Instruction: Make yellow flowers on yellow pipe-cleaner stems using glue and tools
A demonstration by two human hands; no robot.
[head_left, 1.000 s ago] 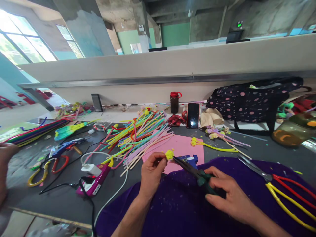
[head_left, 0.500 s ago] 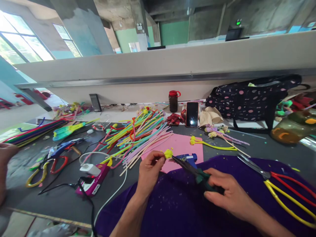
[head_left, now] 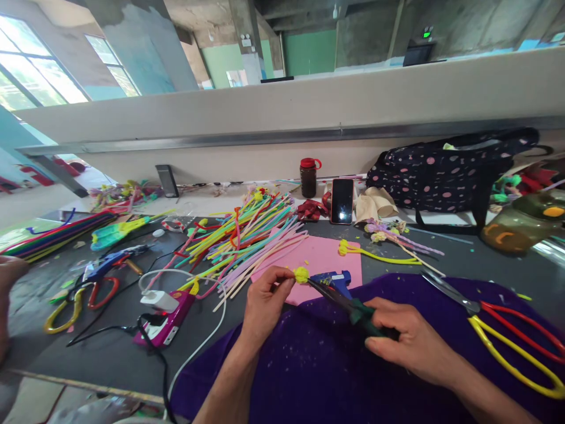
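Note:
My left hand [head_left: 267,300] pinches a small fuzzy yellow pipe-cleaner flower [head_left: 301,274] between thumb and fingertips, above a pink sheet [head_left: 282,253]. In my right hand [head_left: 404,335] are dark long-nosed pliers [head_left: 353,309] with green handles, the fingers wrapped round them. The tips of the pliers reach the flower's right edge; whether they grip it is too small to tell. Just behind the pliers lies a blue glue gun [head_left: 338,281] on the sheet. A yellow pipe-cleaner piece [head_left: 382,257] with a knobbly head rests beyond it. Dark purple cloth [head_left: 309,365] spreads below both hands.
Large scissors [head_left: 481,312] with red and yellow handles lie at right. A heap of pipe cleaners [head_left: 247,241] fills the middle back. At left are a magenta power strip [head_left: 165,318] with cables and another person's hand [head_left: 11,282]. A phone [head_left: 342,201] stands behind.
The view has shifted slightly. My left hand still pinches the yellow flower and the pliers stay at its right edge; more of the flower's rounded shape shows now.

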